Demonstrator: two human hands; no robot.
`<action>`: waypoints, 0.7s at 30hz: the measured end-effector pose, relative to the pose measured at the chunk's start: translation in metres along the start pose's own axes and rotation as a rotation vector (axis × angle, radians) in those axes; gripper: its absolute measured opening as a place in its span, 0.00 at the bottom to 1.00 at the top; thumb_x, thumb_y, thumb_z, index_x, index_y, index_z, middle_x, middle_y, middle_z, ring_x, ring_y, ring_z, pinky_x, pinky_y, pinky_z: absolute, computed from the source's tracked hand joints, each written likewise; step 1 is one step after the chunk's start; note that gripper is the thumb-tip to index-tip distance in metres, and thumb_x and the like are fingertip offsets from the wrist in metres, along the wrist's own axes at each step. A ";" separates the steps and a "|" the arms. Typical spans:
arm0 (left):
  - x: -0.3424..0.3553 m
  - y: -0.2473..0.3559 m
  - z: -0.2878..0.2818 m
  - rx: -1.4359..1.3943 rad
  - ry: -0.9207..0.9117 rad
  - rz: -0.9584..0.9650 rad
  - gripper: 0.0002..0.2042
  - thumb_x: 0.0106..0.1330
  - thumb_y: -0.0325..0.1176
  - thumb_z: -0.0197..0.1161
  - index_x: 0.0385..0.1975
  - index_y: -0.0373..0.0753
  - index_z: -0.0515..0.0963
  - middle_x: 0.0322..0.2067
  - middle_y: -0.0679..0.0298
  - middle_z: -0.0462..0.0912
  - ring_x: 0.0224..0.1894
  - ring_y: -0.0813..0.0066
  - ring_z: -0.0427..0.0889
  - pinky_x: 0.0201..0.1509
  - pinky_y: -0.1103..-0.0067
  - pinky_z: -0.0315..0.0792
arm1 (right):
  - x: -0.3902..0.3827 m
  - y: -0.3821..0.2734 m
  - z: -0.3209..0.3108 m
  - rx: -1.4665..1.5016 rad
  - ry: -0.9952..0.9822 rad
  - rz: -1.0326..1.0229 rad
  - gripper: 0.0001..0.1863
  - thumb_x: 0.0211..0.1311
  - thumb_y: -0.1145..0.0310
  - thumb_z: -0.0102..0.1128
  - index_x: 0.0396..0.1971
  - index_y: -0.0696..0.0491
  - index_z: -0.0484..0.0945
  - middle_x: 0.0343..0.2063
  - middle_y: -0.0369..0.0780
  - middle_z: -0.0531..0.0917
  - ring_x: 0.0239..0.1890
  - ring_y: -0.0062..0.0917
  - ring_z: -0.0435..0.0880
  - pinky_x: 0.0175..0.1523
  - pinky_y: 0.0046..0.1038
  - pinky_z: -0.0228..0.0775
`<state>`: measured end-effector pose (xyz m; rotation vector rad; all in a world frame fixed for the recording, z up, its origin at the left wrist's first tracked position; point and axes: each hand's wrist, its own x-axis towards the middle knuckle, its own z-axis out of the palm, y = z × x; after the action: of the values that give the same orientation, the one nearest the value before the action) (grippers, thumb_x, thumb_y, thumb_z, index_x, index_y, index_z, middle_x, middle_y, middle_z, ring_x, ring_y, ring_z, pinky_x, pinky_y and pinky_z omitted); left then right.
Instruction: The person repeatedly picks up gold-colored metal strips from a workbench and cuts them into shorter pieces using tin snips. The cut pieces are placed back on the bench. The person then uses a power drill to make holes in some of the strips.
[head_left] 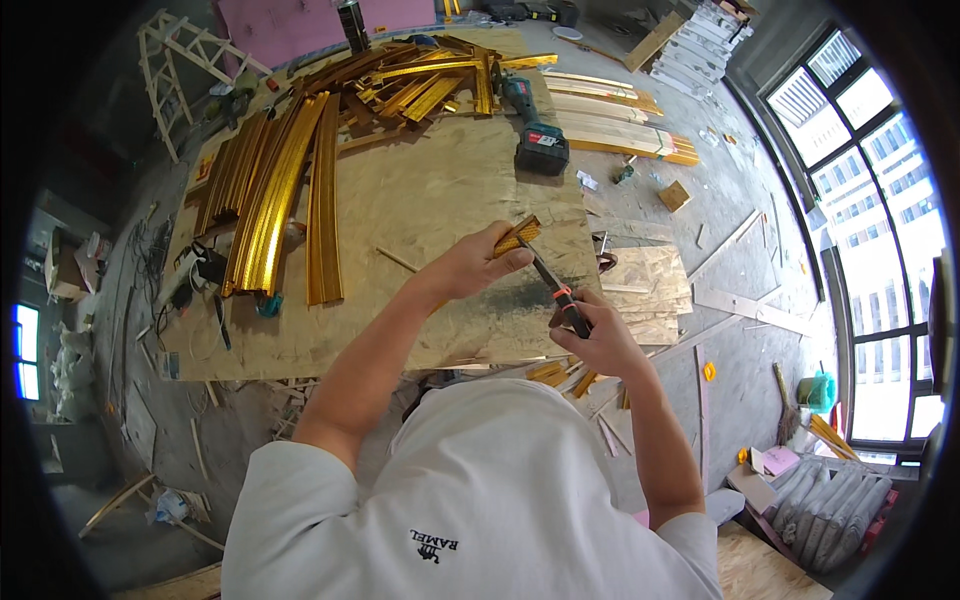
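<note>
My left hand (472,265) is closed around a short piece of gold trim (519,236), whose patterned end points up and to the right. In my right hand (605,338) is a file (571,308) with a black and orange handle and a narrow dark blade. The blade's tip meets the end of the trim, or lies very close to it. Both hands are over the near right part of a wooden board table (430,215). A dark smudge marks the board just beneath them.
Long gold trim strips (275,200) lie at the table's left, with a heap of shorter gold pieces (425,80) at the back. A cordless power tool (538,135) rests near the right edge. Bundled wooden strips (620,135), board offcuts (645,290) and scraps lie on the floor.
</note>
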<state>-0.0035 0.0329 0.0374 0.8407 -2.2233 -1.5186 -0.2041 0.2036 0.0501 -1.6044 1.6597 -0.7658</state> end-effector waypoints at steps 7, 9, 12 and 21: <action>0.013 -0.035 0.005 0.044 -0.107 -0.137 0.38 0.62 0.69 0.54 0.54 0.35 0.69 0.38 0.55 0.77 0.42 0.68 0.75 0.45 0.72 0.72 | 0.010 0.029 0.021 -0.058 -0.030 0.138 0.12 0.55 0.62 0.67 0.30 0.56 0.81 0.30 0.44 0.76 0.31 0.40 0.79 0.40 0.35 0.71; 0.025 -0.080 0.009 0.136 -0.049 -0.115 0.37 0.61 0.70 0.55 0.47 0.34 0.71 0.33 0.57 0.76 0.37 0.69 0.76 0.40 0.72 0.72 | 0.019 0.037 0.039 -0.188 0.010 0.137 0.10 0.57 0.64 0.64 0.30 0.55 0.81 0.32 0.46 0.76 0.33 0.41 0.79 0.41 0.36 0.72; 0.045 -0.091 0.005 0.099 -0.184 -0.427 0.35 0.58 0.71 0.56 0.34 0.36 0.71 0.25 0.62 0.72 0.26 0.72 0.73 0.30 0.74 0.71 | 0.038 0.055 0.059 -0.539 0.118 0.111 0.05 0.56 0.69 0.60 0.31 0.53 0.82 0.35 0.47 0.75 0.37 0.42 0.79 0.42 0.39 0.74; 0.047 -0.071 -0.008 0.056 -0.125 -0.434 0.29 0.63 0.65 0.58 0.33 0.39 0.70 0.20 0.70 0.65 0.18 0.81 0.65 0.21 0.78 0.65 | 0.042 0.066 0.066 -0.630 0.487 -0.179 0.10 0.49 0.73 0.62 0.34 0.52 0.83 0.43 0.47 0.74 0.47 0.41 0.75 0.48 0.37 0.70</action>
<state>-0.0150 -0.0204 -0.0279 1.3495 -2.2816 -1.7412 -0.1887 0.1696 -0.0451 -2.1390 2.2887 -0.8165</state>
